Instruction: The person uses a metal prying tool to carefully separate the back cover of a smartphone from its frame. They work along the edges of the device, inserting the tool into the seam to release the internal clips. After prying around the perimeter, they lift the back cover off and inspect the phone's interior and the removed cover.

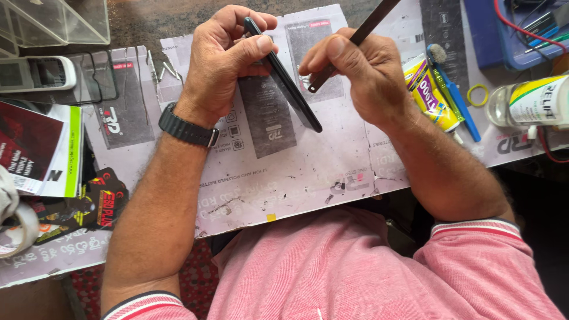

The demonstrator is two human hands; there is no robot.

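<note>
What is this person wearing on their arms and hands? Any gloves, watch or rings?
Both hands are bare: no gloves, no rings that show. The left hand has a dark wristwatch with a ridged band strapped at the wrist. The right hand has nothing on its wrist. Both forearms are uncovered; the short sleeves of a pink polo shirt end in white and red striped cuffs.

Black phone [284,77], dark thin tool [355,40], pale printed mat [308,172], yellow-and-purple glue tube [430,95], blue brush [456,101], black wristwatch [186,130], pink striped-cuff shirt [355,272]
</note>
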